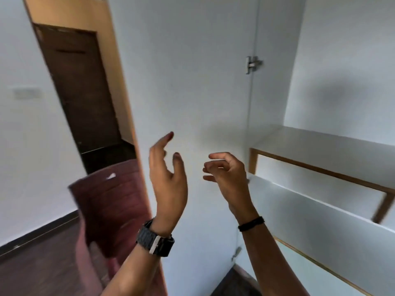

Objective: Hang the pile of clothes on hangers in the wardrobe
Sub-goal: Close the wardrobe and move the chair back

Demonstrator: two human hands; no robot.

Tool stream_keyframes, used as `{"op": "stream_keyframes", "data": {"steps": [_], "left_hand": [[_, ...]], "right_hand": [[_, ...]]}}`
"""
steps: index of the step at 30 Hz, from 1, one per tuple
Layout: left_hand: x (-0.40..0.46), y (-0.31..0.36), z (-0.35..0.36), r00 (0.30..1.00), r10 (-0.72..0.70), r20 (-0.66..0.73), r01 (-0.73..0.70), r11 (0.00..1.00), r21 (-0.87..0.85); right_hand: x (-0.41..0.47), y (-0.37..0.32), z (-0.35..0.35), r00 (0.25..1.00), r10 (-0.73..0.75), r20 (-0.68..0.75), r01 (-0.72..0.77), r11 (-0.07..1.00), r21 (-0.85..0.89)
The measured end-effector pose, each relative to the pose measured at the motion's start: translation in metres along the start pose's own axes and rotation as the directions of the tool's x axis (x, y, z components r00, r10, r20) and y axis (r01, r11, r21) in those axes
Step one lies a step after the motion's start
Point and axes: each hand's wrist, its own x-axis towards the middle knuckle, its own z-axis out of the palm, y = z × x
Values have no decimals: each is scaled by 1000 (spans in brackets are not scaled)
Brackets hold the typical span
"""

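Observation:
The wardrobe stands open in front of me, its white door [181,82] swung out toward me and a metal hinge [253,64] at its inner edge. My left hand [167,180] is raised before the door, fingers relaxed and slightly spread, holding nothing; a dark watch is on that wrist. My right hand [227,174] hovers beside it with loosely curled fingers, also holding nothing; a black band circles the wrist. No clothes or hangers are in view.
White wardrobe shelves with wooden edges [320,167] run along the right. A dark red plastic chair [111,210] stands left of the door. A brown room door [81,92] is at the back left, above dark wooden flooring [38,263].

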Motion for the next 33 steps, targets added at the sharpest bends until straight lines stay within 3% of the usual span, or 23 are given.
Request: {"op": "stream_keyframes", "data": {"steps": [2, 5, 8, 11, 14, 19, 22, 28, 33], "left_hand": [[18, -24, -32, 995, -36, -95, 45, 995, 88], [45, -53, -58, 956, -273, -107, 280, 958, 57], [68, -87, -66, 868, -489, 85, 487, 872, 44], [75, -111, -68, 772, -545, 327, 586, 810, -35], [75, -108, -69, 739, -583, 338, 642, 762, -86], [72, -105, -71, 725, -571, 384, 645, 758, -92], [57, -93, -68, 730, -520, 443, 617, 781, -101], [20, -53, -47, 745, -308, 592, 497, 848, -184], [-17, -31, -2, 678, -132, 723, 435, 865, -250]], "right_hand": [[5, 12, 41, 998, -40, 43, 43, 997, -58], [13, 26, 96, 982, -121, 146, 151, 964, -218], [17, 42, 135, 960, -180, 213, 249, 900, -359], [16, 61, 151, 946, -263, 189, 318, 863, -392], [17, 77, 157, 927, -333, 172, 375, 819, -434], [11, 94, 153, 901, -417, 121, 409, 723, -556], [-4, 96, 134, 894, -434, 111, 418, 719, -555], [-39, 89, 64, 895, -439, 73, 407, 740, -536], [-66, 82, -9, 866, -493, -88, 374, 754, -540]]}}
